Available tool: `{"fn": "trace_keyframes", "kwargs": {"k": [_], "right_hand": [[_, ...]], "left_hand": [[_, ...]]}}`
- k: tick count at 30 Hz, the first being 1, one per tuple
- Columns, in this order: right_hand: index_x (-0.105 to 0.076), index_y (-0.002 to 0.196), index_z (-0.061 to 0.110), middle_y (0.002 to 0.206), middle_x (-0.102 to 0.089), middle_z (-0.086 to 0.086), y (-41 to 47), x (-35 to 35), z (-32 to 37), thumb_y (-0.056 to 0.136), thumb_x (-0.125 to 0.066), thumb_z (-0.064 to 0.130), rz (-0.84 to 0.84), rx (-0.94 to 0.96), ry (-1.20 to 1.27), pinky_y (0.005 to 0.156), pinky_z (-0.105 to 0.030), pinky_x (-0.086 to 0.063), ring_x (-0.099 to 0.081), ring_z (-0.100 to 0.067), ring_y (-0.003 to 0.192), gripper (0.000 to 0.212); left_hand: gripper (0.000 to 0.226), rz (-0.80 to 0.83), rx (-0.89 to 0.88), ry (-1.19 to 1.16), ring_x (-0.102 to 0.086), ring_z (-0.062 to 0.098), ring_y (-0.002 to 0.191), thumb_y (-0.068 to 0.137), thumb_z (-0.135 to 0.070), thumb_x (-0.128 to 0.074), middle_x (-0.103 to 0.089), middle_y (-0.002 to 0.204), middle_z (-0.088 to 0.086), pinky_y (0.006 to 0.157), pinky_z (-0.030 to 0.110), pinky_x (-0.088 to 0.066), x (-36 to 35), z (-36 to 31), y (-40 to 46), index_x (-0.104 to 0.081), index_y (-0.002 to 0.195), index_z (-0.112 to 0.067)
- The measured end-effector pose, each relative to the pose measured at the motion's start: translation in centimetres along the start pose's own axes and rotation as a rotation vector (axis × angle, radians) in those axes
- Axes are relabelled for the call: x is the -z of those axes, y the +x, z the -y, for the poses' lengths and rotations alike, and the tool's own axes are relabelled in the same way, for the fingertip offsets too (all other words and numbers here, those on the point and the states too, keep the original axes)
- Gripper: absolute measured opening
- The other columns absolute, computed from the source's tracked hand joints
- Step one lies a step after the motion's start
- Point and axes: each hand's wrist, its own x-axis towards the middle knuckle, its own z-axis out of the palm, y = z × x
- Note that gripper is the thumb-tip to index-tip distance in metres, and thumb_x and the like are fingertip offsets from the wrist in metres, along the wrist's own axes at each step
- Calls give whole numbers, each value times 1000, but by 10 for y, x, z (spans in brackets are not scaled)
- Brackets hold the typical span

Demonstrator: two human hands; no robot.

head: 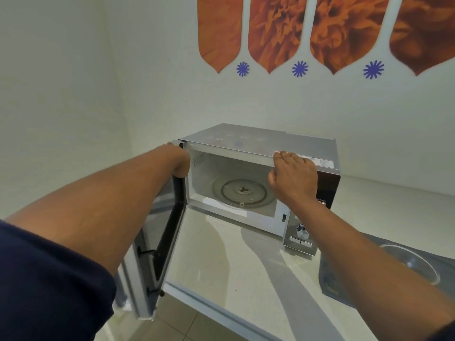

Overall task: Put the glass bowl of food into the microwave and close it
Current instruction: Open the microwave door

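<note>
The microwave [258, 153] stood near the back of the counter [229, 254], beside the wall, with its door [157, 242] swung wide toward the counter's front left edge. The cavity was empty: only the turntable [242, 193] showed inside. So the opening was done, and the loading and the closing were both left.

The left hand [178, 161] was curled over the door's top corner next to the hinge side, gripping it. The right hand [293, 175] lay flat with fingers together on the front top edge of the microwave, above the control panel [300, 235]; it pressed on the casing and held nothing, probably steadying the oven.

The bowl [416, 262] sat well apart from both hands, at the counter's right side on a grey mat [337, 281], partly hidden behind the right forearm. Whether food lay in it could not be told; the glass looked clear where it showed.

By my reading the task was barely a third along: the bowl was untouched, and a hand had yet to let go and fetch it.
</note>
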Motion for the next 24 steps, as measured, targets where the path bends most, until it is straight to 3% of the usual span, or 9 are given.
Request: {"fn": "trace_keyframes", "kwargs": {"k": [8,11,15,19,24], "right_hand": [[-60,142,13,143,-64,-6,-1,-1,1,98,-49,35,-19,-4,-10,107,-44,-44,-58,-26,133,51],[-59,143,13,145,-63,-5,0,-2,2,98,-49,36,-22,-5,-12,108,-44,-42,-57,-26,135,52],[-58,145,14,147,-62,-5,0,-2,2,98,-48,36,-23,-13,-7,109,-44,-41,-55,-25,137,53],[-56,147,14,150,-59,-5,0,-5,2,100,-48,35,-24,-16,9,113,-45,-38,-52,-26,140,53],[-58,145,13,148,-61,-7,0,-8,2,99,-50,35,-52,-11,21,112,-46,-40,-54,-27,139,51]], "left_hand": [[83,-116,75,-138,-27,42,143,80,-1,-54,-23,156,28,113,48,-32,-25,16,15,-14,153,9],[70,-293,59,-157,-36,38,140,85,-8,-52,-37,150,24,112,46,-35,-40,21,17,-28,150,5],[46,-519,26,-149,-54,30,119,85,-8,-56,-58,125,13,95,39,-47,-56,32,18,-51,131,-4],[33,-622,0,-175,-60,27,108,86,-5,-55,-63,113,8,85,36,-48,-65,42,20,-59,118,-9],[34,-672,-29,-182,-61,26,107,86,-4,-54,-64,111,6,81,36,-48,-72,52,24,-59,119,-10]]}}
